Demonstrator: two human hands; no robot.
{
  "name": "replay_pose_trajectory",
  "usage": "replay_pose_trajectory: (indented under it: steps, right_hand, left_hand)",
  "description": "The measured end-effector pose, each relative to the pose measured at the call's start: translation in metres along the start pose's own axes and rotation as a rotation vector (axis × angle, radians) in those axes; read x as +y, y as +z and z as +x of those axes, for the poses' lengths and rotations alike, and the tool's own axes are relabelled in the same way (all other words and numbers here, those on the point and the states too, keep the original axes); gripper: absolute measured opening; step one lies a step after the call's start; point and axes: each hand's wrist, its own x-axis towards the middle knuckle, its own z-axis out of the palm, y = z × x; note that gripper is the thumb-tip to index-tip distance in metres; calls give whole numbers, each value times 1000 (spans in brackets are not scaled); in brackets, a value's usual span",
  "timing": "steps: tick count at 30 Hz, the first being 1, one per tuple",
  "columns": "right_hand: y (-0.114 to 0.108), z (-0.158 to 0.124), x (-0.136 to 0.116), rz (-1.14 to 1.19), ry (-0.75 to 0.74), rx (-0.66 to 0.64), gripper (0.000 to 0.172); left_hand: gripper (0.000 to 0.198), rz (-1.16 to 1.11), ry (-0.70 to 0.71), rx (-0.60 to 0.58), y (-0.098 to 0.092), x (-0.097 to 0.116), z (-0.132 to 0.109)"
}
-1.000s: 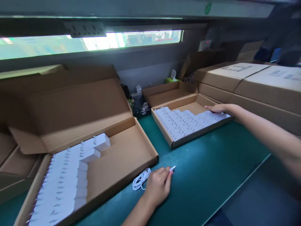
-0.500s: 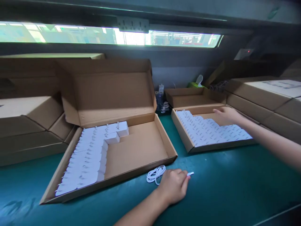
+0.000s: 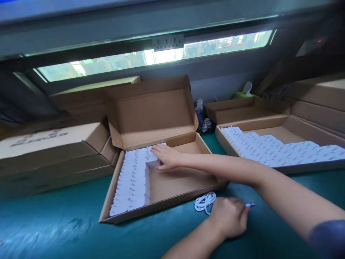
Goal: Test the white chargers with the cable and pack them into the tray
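Note:
My left hand (image 3: 229, 217) is closed on a white cable (image 3: 205, 202) at the table's front. The cable's loose coil lies left of the hand, and its small plug end (image 3: 249, 205) sticks out to the right. My right hand (image 3: 168, 158) reaches across into the left cardboard box (image 3: 175, 183). Its fingers are spread over the end of the far rows of white blocks (image 3: 129, 183), which have small metal prongs and look like charger plugs. The fingertips seem to touch a block; the thumb is apart. No lifted object shows in that hand.
A second open carton (image 3: 229, 145) at the right holds rows of white blocks with printed faces (image 3: 269, 149). Closed cartons (image 3: 54, 147) are stacked at the left, with more cartons (image 3: 318, 97) at the right. A socket strip (image 3: 168, 42) hangs above the window.
My right hand has moved left from the right carton to the blocks in the left one. The left hand still grips the cable. The view has turned left and tilted.

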Motion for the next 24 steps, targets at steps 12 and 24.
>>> replay_pose_trajectory:
  steps: [12,24]
  right_hand:
    - [32,40,-14,-13,240,-68,67]
    - [6,19,-16,-53,-14,8,59]
  left_hand:
    - [20,-65,-11,-11,6,-3,5]
    - [21,-122,-50,-5,2,-3,4]
